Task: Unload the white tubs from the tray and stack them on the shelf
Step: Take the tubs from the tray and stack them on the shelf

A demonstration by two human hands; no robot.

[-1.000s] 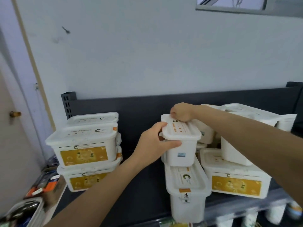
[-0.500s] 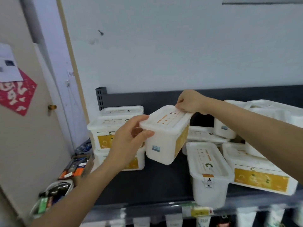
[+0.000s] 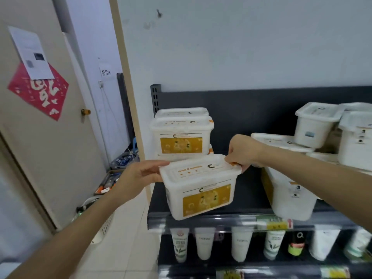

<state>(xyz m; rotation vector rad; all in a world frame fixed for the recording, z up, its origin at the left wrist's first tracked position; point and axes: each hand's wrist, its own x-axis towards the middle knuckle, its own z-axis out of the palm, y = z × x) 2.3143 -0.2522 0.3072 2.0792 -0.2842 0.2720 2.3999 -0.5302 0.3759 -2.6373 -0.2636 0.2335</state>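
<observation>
Swung leftward and turned label-forward, the white tub point(image 3: 199, 186) hangs over the near edge of the shelf point(image 3: 249, 194), before the left stack point(image 3: 181, 137). The left hand point(image 3: 138, 178) grips its left end; the right hand point(image 3: 243, 152) pinches its right lid rim.

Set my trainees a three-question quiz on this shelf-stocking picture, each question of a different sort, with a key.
1. True or false: the left hand alone grips the white tub.
2. The held tub's front label is: A yellow, B blue, C green.
3. Fill in: the stack of tubs stands at the ___ end of the shelf.
Key: 1 false, the right hand grips its other end; 2 A; 3 left.
</observation>
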